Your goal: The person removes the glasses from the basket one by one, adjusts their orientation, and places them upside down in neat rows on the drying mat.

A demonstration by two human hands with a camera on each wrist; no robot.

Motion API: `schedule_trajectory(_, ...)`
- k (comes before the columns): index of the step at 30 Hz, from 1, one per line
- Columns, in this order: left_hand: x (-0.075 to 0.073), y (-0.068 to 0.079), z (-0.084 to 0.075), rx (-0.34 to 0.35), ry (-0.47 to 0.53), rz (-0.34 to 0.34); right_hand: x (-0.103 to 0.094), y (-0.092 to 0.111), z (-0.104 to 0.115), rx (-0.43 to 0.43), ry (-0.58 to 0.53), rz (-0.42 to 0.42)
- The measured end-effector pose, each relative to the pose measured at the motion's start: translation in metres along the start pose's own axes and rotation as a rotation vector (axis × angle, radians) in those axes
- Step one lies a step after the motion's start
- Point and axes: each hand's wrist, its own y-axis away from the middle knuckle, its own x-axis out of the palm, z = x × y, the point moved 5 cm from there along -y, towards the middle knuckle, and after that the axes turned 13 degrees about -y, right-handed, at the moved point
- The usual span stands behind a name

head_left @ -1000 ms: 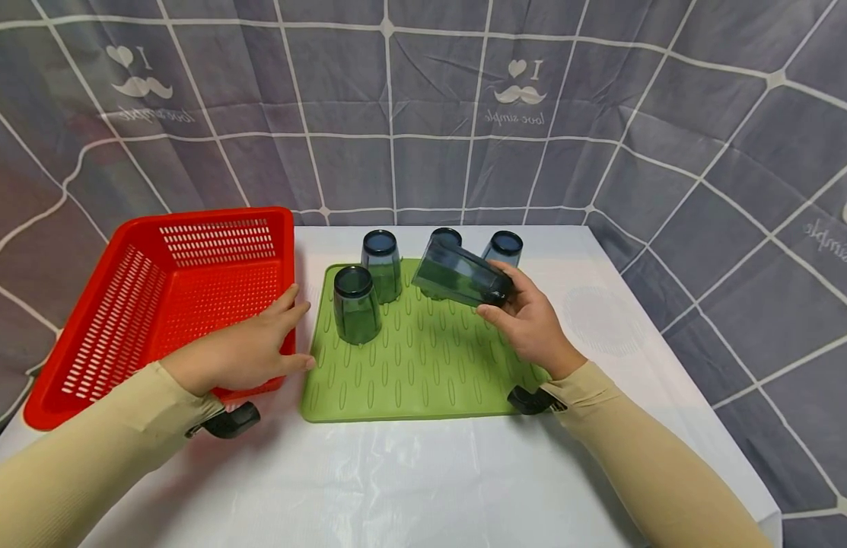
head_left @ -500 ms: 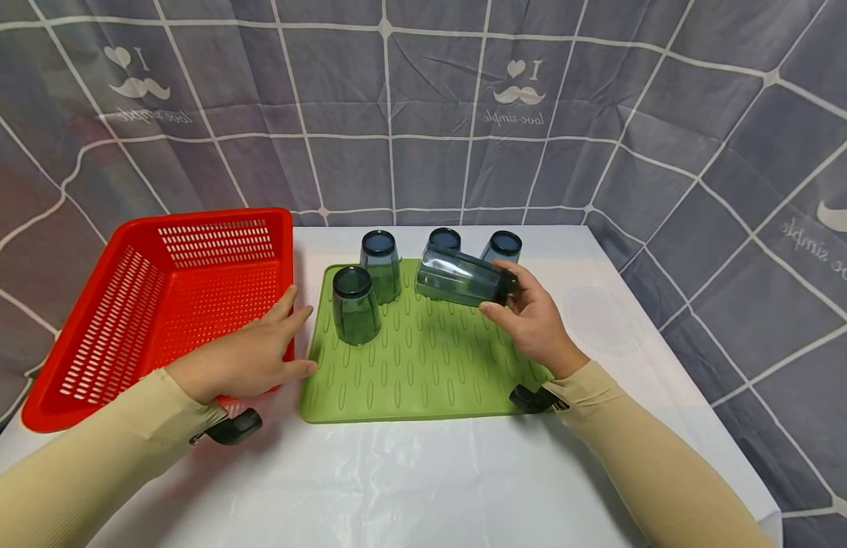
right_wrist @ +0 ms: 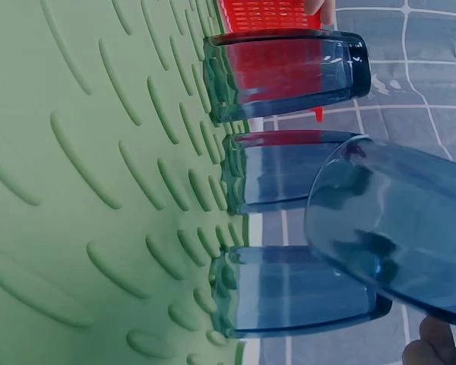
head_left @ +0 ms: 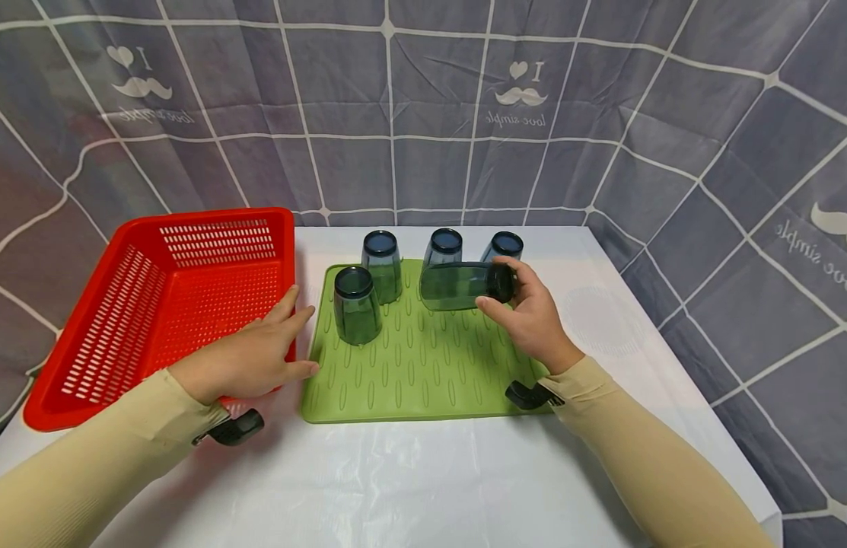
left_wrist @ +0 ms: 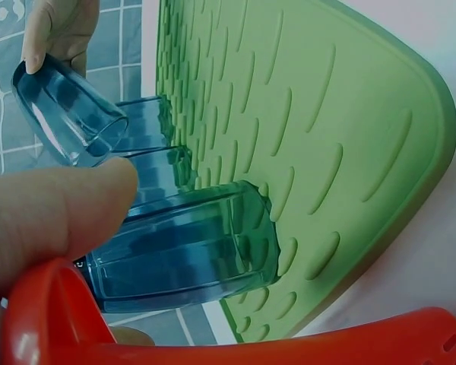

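My right hand (head_left: 535, 323) holds a blue-green drinking glass (head_left: 456, 288) by its thick dark base. This glass lies nearly level above the green drying mat (head_left: 423, 373), its mouth pointing left. My left hand (head_left: 255, 359) rests at the right rim of the red basket (head_left: 156, 297), fingers spread. Upside down on the mat stand a front-left glass (head_left: 357, 308), a back-left glass (head_left: 381, 266), a back-middle glass (head_left: 444, 245) and a back-right glass (head_left: 505, 245). The held glass and my right hand partly hide the last two. In the left wrist view, my thumb (left_wrist: 61, 217) is beside the rim.
The mat lies on a white-covered table (head_left: 396, 487), right of the basket. A grey curtain (head_left: 430, 99) with white grid lines hangs behind the table and along its right side.
The held glass has turned from tilted, mouth raised to the left, to nearly level, uncovering more of the back-middle glass. The left hand has barely moved.
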Motion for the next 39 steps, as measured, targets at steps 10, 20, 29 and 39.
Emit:
schedule_trajectory(10, 0.001, 0.000, -0.001, -0.008, -0.005, -0.001, 0.005, -0.005, -0.001, 0.012, -0.012, 0.015)
schedule_trajectory(20, 0.001, 0.000, -0.002, -0.006, 0.001, -0.006, 0.009, -0.008, -0.001, 0.003, 0.003, 0.033)
schedule_trajectory(29, 0.001, 0.000, -0.001, -0.002, 0.003, -0.010, 0.014, -0.011, -0.006, 0.025, 0.032, 0.046)
schedule_trajectory(39, 0.002, 0.001, 0.000, -0.009, -0.002, -0.015, 0.023, -0.017, -0.013, 0.026, 0.113, 0.075)
